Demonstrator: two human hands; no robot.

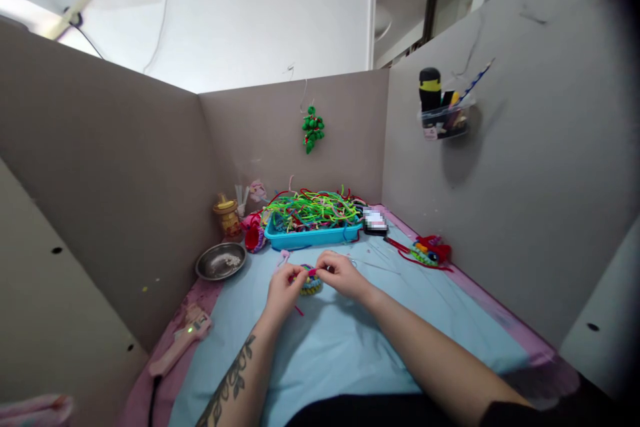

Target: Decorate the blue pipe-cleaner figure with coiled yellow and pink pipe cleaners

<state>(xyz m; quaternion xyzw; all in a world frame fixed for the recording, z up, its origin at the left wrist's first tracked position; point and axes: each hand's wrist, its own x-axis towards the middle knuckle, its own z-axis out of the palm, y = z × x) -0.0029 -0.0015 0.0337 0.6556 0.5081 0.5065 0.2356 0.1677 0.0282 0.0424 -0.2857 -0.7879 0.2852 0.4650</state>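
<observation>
Both my hands meet over the light blue mat (350,353) in the middle of the booth. My left hand (283,290) is closed, pinching a small multicoloured pipe-cleaner piece (310,283) in blue, yellow and red. From the other side, the closed fingers of my right hand (340,271) pinch the red end of the same piece. A thin red strand hangs below it. Just behind the hands stands a blue tray (310,237) heaped with green, red and pink pipe cleaners.
A metal bowl (221,261) sits at the left, a pink glue gun (181,339) nearer me. A yellow-lidded jar (227,216) and a finished red craft (429,251) stand by the grey partition walls. A holder with tools (444,113) hangs on the right wall.
</observation>
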